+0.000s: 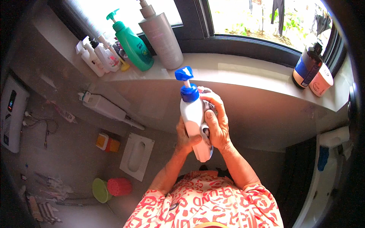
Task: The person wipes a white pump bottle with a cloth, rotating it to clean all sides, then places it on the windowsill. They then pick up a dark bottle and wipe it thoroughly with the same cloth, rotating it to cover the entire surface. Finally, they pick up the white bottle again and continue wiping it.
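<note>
A white pump bottle [193, 114] with a blue collar and blue pump head is held up in front of me, slightly tilted, below the window sill. My left hand [186, 137] is closed round its lower left side, thumb across the front. On the other side, my right hand [217, 123] presses a crumpled greyish cloth [207, 131] against the bottle, its fingers bent over the cloth near the collar. The palm and part of the cloth are hidden behind the fingers.
On the sill [235, 72] stand a green pump bottle [133, 45], a tall grey-brown pump bottle [162, 40] and several small bottles. A dark bottle [307, 66] and a pink tub [321, 80] stand at right. Below are a squat toilet [146, 146], a green basin [101, 190] and a red bucket [119, 186].
</note>
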Demonstrator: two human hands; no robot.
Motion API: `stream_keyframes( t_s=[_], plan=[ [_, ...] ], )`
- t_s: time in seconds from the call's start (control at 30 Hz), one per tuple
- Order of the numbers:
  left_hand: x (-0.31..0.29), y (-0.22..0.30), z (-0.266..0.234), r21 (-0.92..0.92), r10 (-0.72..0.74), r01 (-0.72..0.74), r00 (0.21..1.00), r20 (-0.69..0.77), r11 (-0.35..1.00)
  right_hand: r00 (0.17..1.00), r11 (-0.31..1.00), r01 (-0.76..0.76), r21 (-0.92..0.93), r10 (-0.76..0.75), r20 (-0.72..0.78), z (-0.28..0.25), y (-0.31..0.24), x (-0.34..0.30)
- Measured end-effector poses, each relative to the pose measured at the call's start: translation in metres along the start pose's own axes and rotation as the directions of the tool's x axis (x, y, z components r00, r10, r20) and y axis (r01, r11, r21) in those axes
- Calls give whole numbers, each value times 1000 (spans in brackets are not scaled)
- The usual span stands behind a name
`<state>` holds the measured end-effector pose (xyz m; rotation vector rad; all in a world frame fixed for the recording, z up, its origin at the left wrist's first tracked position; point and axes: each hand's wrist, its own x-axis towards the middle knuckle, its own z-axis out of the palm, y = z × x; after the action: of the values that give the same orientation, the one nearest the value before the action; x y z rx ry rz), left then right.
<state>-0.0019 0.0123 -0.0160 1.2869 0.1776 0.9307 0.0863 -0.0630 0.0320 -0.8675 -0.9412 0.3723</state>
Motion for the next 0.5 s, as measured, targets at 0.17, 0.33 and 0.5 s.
stream_keyframes(
  t_s=[0.17,0.33,0.5],
  plan=[
    [1,6,10,-207,4,-27,994,-112,978,990,990,-141,-18,141,-4,-1,15,-1],
    [-1,3,-2,-180,42,-81,977,-209,980,928,916,-373,-145,368,-60,-7,37,-22],
    [1,0,-15,-86,102,-131,954,-281,988,733,748,-627,217,661,-161,0,44,-44]
  ],
)
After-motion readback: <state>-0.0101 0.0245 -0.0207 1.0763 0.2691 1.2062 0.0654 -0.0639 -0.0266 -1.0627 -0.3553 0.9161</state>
